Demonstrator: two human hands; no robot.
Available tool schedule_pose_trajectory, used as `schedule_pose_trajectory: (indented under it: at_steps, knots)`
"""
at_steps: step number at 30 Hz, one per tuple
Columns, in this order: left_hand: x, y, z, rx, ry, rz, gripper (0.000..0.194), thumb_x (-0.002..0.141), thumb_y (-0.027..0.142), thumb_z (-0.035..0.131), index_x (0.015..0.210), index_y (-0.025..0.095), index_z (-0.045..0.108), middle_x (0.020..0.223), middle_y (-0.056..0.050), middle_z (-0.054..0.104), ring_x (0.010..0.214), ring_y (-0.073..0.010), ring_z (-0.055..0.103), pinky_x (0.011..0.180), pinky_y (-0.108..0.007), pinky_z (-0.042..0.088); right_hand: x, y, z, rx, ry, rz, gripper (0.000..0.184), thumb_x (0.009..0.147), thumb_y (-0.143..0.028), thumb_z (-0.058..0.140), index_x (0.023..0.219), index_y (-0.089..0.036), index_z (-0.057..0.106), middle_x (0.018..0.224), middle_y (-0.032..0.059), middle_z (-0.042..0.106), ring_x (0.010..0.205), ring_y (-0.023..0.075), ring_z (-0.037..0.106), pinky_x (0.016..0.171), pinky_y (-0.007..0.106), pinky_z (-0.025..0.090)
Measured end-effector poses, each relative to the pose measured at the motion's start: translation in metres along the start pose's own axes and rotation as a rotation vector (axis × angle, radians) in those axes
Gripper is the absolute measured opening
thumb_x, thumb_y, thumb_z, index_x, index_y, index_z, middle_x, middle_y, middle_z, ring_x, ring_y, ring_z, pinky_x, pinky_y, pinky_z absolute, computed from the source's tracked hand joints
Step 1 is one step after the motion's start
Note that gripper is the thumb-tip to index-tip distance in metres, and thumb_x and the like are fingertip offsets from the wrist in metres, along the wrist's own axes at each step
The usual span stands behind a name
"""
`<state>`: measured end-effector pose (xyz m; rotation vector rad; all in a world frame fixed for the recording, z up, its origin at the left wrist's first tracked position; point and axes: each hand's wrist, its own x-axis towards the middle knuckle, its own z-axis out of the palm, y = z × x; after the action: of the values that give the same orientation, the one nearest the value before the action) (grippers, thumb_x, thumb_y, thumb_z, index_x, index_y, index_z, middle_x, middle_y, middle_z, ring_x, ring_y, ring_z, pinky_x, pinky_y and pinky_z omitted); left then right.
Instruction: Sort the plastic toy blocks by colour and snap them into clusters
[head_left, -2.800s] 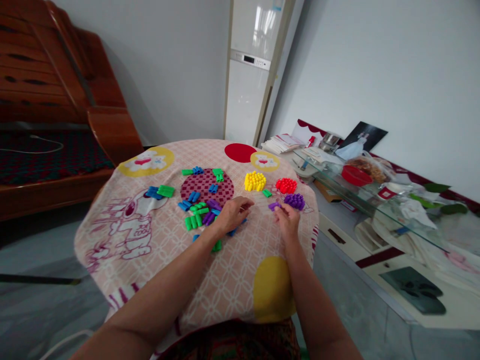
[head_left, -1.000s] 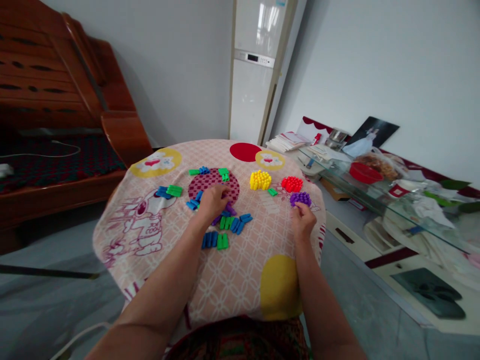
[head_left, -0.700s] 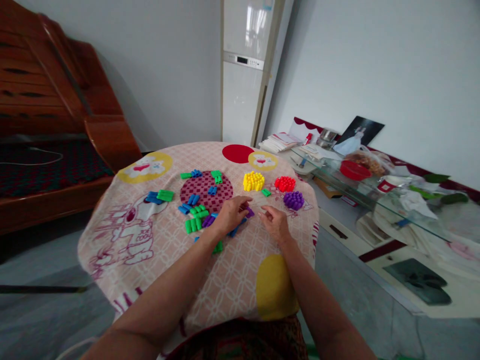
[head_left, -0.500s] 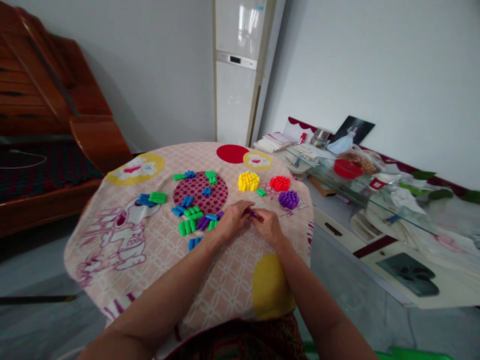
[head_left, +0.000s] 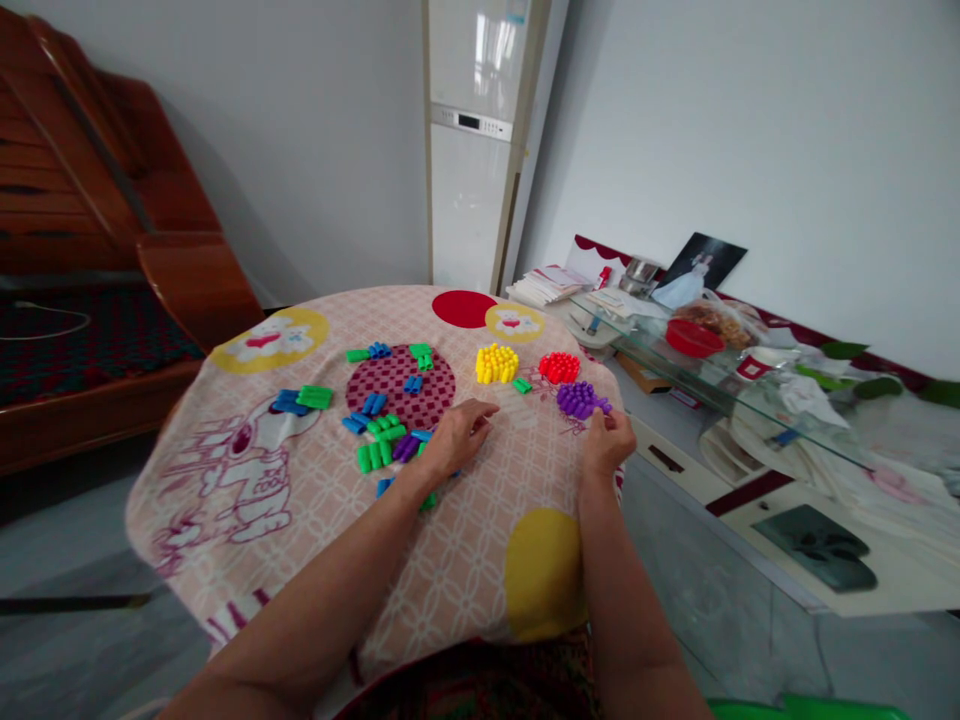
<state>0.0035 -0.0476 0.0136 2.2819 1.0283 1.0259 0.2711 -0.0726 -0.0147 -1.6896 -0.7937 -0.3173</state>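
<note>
My right hand (head_left: pixel 609 440) is at the right side of the round table, its fingers pinched on a small purple plastic piece (head_left: pixel 602 405). That piece is at the near edge of a cluster of purple pieces (head_left: pixel 578 399). Over the middle of the table is my left hand (head_left: pixel 463 436), fingers loosely bent and apart, with nothing visible in them. It partly covers a group of blue, green and purple plastic tubes (head_left: pixel 386 428). Beyond my hands lie a yellow cluster (head_left: pixel 496 364), a red cluster (head_left: pixel 559 367) and a small green piece (head_left: pixel 522 385).
A patterned cloth (head_left: pixel 330 530) covers the table. More blue and green tubes (head_left: pixel 315 397) lie at its left. To the right, a glass-topped stand (head_left: pixel 660 355) carries papers, a red bowl (head_left: pixel 694 338) and bags. A wooden sofa (head_left: pixel 172 270) stands at the left.
My right hand has moved right, away from my left hand, to the purple cluster with a purple piece. My left hand has shifted slightly left and its fingers have loosened.
</note>
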Motion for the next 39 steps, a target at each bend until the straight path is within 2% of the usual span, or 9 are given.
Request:
schedule_pose_trajectory:
  at_steps: [4,13,17,21,26,30,34,36,39]
  knots:
    - [-0.001,0.000,0.000,-0.009,-0.002,-0.011,0.033,0.083,0.013,0.051,0.113,0.017,0.066,0.103,-0.008,0.070,0.085,-0.0156,0.068,0.078,-0.029,0.055,0.007,0.009,-0.001,-0.132,-0.015,0.045,0.027,0.080,-0.035,0.054,0.082,-0.015,0.072,0.071,0.0092,0.070,0.065,0.0224,0.060,0.065,0.032,0.044]
    - [-0.001,0.001,-0.002,-0.002,-0.008,-0.026,0.033,0.084,0.013,0.051,0.113,0.015,0.066,0.103,-0.009,0.070,0.086,-0.0157,0.068,0.079,-0.028,0.055,0.012,0.014,0.005,-0.271,-0.143,-0.045,0.024,0.078,-0.027,0.053,0.083,-0.016,0.074,0.072,0.0093,0.071,0.065,0.0204,0.058,0.063,0.029,0.039]
    - [-0.001,0.000,-0.001,-0.002,-0.008,-0.021,0.032,0.084,0.013,0.051,0.113,0.015,0.066,0.103,-0.009,0.070,0.086,-0.0158,0.068,0.079,-0.028,0.056,0.014,0.011,0.003,-0.324,-0.200,-0.035,0.023,0.077,-0.026,0.054,0.081,-0.015,0.075,0.071,0.0104,0.070,0.065,0.0207,0.057,0.063,0.030,0.038]
    - [-0.001,0.000,-0.001,-0.002,-0.016,-0.026,0.032,0.084,0.014,0.051,0.112,0.015,0.067,0.102,-0.009,0.070,0.086,-0.0160,0.068,0.079,-0.029,0.056,0.015,0.009,0.003,-0.333,-0.273,-0.030,0.025,0.077,-0.025,0.052,0.077,-0.015,0.074,0.071,0.0110,0.069,0.067,0.0218,0.057,0.064,0.030,0.037]
    - [0.000,-0.002,-0.004,0.010,0.002,-0.042,0.032,0.083,0.015,0.052,0.111,0.015,0.068,0.103,-0.009,0.071,0.084,-0.0161,0.068,0.078,-0.029,0.055,0.015,0.010,0.006,-0.294,-0.287,-0.052,0.028,0.072,-0.019,0.046,0.073,-0.015,0.074,0.067,0.0102,0.068,0.066,0.0213,0.056,0.064,0.030,0.038]
    - [0.003,-0.008,-0.017,0.034,0.064,-0.074,0.032,0.083,0.017,0.051,0.110,0.016,0.068,0.104,-0.008,0.071,0.083,-0.0159,0.067,0.079,-0.029,0.055,0.015,0.012,0.005,-0.254,-0.254,-0.013,0.033,0.070,-0.017,0.045,0.085,-0.014,0.075,0.073,0.0106,0.070,0.072,0.0233,0.059,0.069,0.032,0.042]
    - [0.004,-0.014,-0.043,0.044,0.118,-0.145,0.033,0.081,0.020,0.052,0.108,0.014,0.070,0.102,-0.008,0.073,0.083,-0.0172,0.068,0.077,-0.028,0.054,0.014,0.011,0.002,-0.202,-0.141,0.045,0.039,0.071,-0.018,0.046,0.099,-0.011,0.073,0.080,0.0122,0.071,0.078,0.0253,0.063,0.074,0.033,0.046]
    - [0.003,-0.017,-0.057,0.068,0.071,-0.181,0.031,0.079,0.021,0.054,0.103,0.015,0.072,0.095,-0.006,0.074,0.080,-0.0173,0.068,0.076,-0.027,0.053,0.010,0.009,0.002,-0.153,-0.110,0.017,0.038,0.073,-0.020,0.045,0.098,-0.011,0.073,0.080,0.0122,0.071,0.076,0.0244,0.064,0.074,0.033,0.047]
    - [-0.001,-0.022,-0.074,0.110,-0.099,-0.194,0.028,0.075,0.023,0.057,0.096,0.018,0.075,0.089,-0.002,0.076,0.078,-0.0174,0.068,0.074,-0.025,0.052,-0.002,0.000,0.002,-0.027,-0.163,-0.084,0.034,0.078,-0.024,0.045,0.095,-0.013,0.072,0.079,0.0105,0.072,0.073,0.0220,0.065,0.075,0.031,0.049]
